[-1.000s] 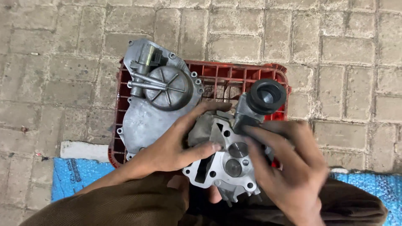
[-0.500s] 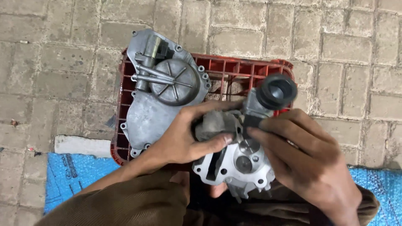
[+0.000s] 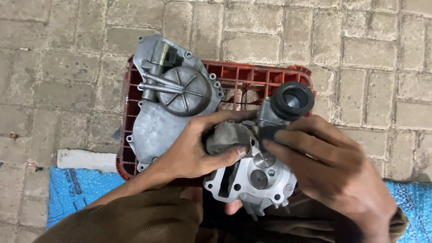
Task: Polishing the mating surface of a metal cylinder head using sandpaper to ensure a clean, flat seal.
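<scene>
Over the red plastic crate (image 3: pixel 265 74), my left hand (image 3: pixel 195 150) and right hand (image 3: pixel 330 168) both clasp the grey cast-metal cylinder head (image 3: pixel 252 173), its black rubber intake boot (image 3: pixel 292 100) pointing away, up-right.

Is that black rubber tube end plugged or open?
Open: the black rubber tube on the metal engine part shows a hollow dark mouth, nothing stuffed inside.

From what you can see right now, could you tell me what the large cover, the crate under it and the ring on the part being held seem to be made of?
Large cover: cast metal, probably aluminium; dull grey with moulded ribs.
Crate: red plastic; moulded grid, scuffed.
Ring: likely black rubber; matte and thick-lipped.
</scene>
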